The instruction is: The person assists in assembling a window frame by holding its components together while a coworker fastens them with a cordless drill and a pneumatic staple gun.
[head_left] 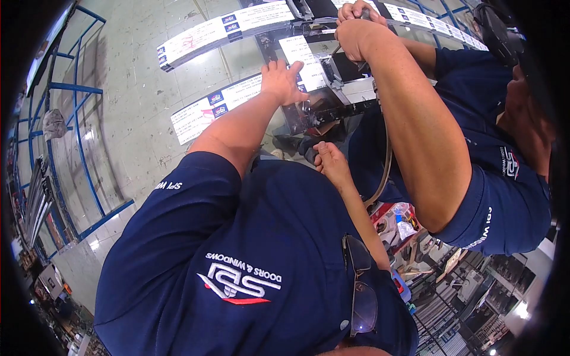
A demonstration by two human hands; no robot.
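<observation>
My left hand (pixel 282 83) lies with fingers spread on a long profile (pixel 237 92) covered in white printed film, near its joint with a dark crosspiece (pixel 301 117). In front of my chest, my right hand (pixel 333 164) is closed, thumb on top. A small dark thing (pixel 311 155) shows at its fingertips; I cannot make out what it is. Across the crosspiece stands a second film-covered profile (pixel 208 35). On the right, a co-worker's hands (pixel 359 41) grip a tool over the metal parts by the frame; the tool is mostly hidden.
The co-worker's arm (pixel 409 118) reaches in close on my right, with a thin hose (pixel 389 139) hanging beside it. Blue metal racks (pixel 80 89) stand on the left over the tiled floor (pixel 148 77). Sunglasses (pixel 362 291) hang from my shirt.
</observation>
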